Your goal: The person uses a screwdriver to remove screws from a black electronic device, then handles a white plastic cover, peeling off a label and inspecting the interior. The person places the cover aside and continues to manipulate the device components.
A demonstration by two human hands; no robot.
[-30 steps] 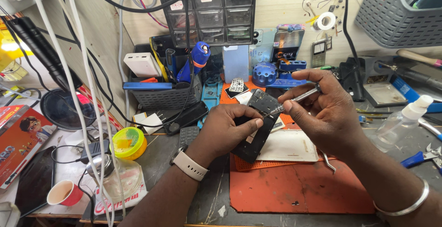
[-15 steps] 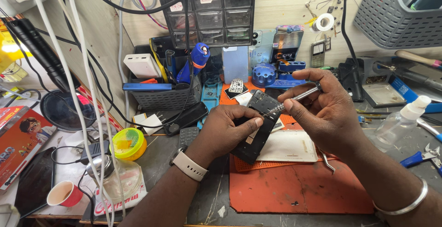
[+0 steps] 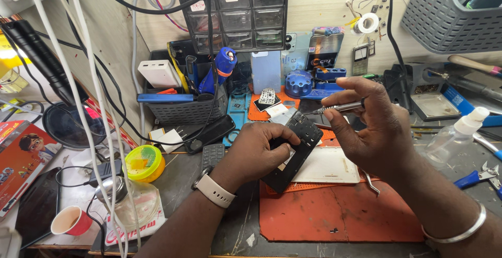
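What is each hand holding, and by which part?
Left hand holds the opened phone by its middle, across its edges. Right hand pinches a thin screwdriver by its handle.

Both forearms are bare, with no sleeves in view. The left hand [image 3: 259, 150] has a pale cream strap [image 3: 215, 190] buckled round its wrist (a watch band, its face hidden). The right hand [image 3: 374, 132] wears a thin silver bangle [image 3: 460, 230] at the wrist.
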